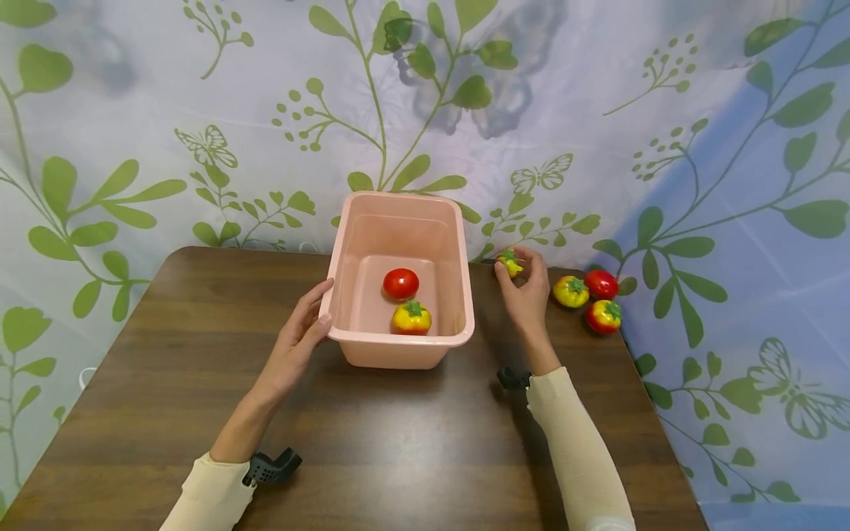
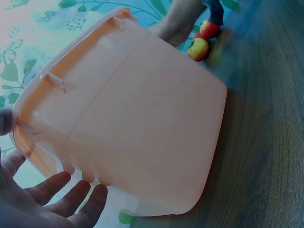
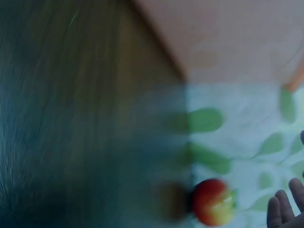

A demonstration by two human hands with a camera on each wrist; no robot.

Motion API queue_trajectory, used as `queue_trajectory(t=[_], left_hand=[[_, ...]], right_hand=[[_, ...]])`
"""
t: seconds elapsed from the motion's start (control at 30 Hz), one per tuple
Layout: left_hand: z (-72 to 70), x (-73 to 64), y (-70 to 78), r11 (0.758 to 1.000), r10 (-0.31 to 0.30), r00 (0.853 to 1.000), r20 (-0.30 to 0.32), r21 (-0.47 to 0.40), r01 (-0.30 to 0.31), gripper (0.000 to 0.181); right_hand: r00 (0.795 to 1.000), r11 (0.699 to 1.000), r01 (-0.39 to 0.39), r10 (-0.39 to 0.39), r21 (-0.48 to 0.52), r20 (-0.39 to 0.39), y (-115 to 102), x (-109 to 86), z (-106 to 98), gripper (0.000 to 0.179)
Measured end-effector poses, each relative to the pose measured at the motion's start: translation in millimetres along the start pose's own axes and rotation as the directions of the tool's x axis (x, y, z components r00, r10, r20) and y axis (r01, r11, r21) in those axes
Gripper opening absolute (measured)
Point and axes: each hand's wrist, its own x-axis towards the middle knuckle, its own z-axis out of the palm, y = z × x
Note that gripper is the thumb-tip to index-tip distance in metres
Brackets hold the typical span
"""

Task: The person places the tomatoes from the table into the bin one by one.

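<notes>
A pink plastic bin (image 1: 401, 352) stands at the table's back, holding a plain red tomato (image 1: 401, 284) and a yellow-red tomato (image 1: 412, 318) with a green stem. My left hand (image 1: 299, 332) holds its left rim, thumb over the edge; in the left wrist view the fingers (image 2: 64, 199) touch the outer wall. To the bin's right, my right hand (image 1: 527, 291) is over another yellow-red tomato (image 1: 509, 263). The right wrist view has this tomato (image 3: 212, 202) on the table, with the loosely spread fingers (image 3: 285, 209) just apart from it.
On the table's right edge sit a yellow tomato (image 1: 571, 292), a red tomato (image 1: 601, 284) and a red-yellow tomato (image 1: 603, 316), close together. A leaf-patterned cloth (image 1: 265, 147) hangs behind and to the right of the brown wooden table (image 1: 398, 442).
</notes>
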Motion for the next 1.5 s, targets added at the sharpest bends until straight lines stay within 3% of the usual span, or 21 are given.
queue_trajectory(t=[0.17,0.33,0.47,0.6,1.13,1.5], left_hand=[[-1.5,-0.9,-0.4,1.000,0.002,1.000,-0.003,0.003,-0.002,0.057],[-0.6,-2.8,-0.7,1.000,-0.002,1.000,0.006,0.007,0.002,0.057],[0.6,-1.2,-0.7,1.000,0.001,1.000,0.002,0.006,-0.001,0.057],[1.7,-0.6,-0.8,1.000,0.005,1.000,0.006,0.007,-0.005,0.057],[0.2,-1.7,0.7,1.000,-0.002,1.000,-0.004,0.020,0.002,0.057],[0.4,-0.4,1.4,1.000,0.000,1.000,-0.005,0.016,0.000,0.057]], right_hand=[[0.999,0.997,-0.028,0.026,-0.074,-0.024,34,10.0,12,0.057],[0.990,0.979,-0.137,0.130,-0.148,-0.057,56,20.4,22,0.071],[0.979,0.963,-0.203,0.199,-0.178,-0.040,65,29.6,27,0.080],[0.969,0.949,-0.246,0.247,-0.195,-0.017,70,32.5,30,0.080],[0.950,0.934,-0.311,0.313,-0.178,-0.020,75,32.5,33,0.075],[0.962,0.949,-0.273,0.269,-0.155,-0.047,72,28.2,29,0.075]])
